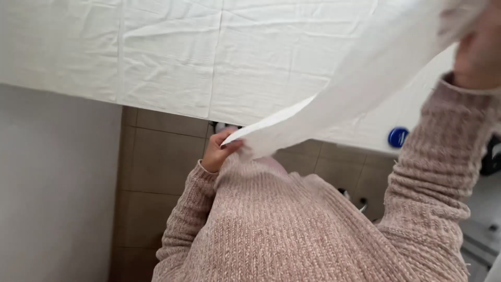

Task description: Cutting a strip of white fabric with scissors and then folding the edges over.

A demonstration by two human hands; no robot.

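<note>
Head view looks down our pink knitted sweater (292, 230) toward a brown tiled floor (156, 172). Our left hand (220, 150) pinches the lower corner of a white cloth (355, 89), its grip clenched on the fabric close to our chest. Our right hand (477, 52), raised at the upper right edge, grasps the cloth's other end, so the cloth stretches slanted between both hands. Behind it lies a table (156, 52) covered in creased white sheeting, with a small blue round cap (398, 137) near its edge.
</note>
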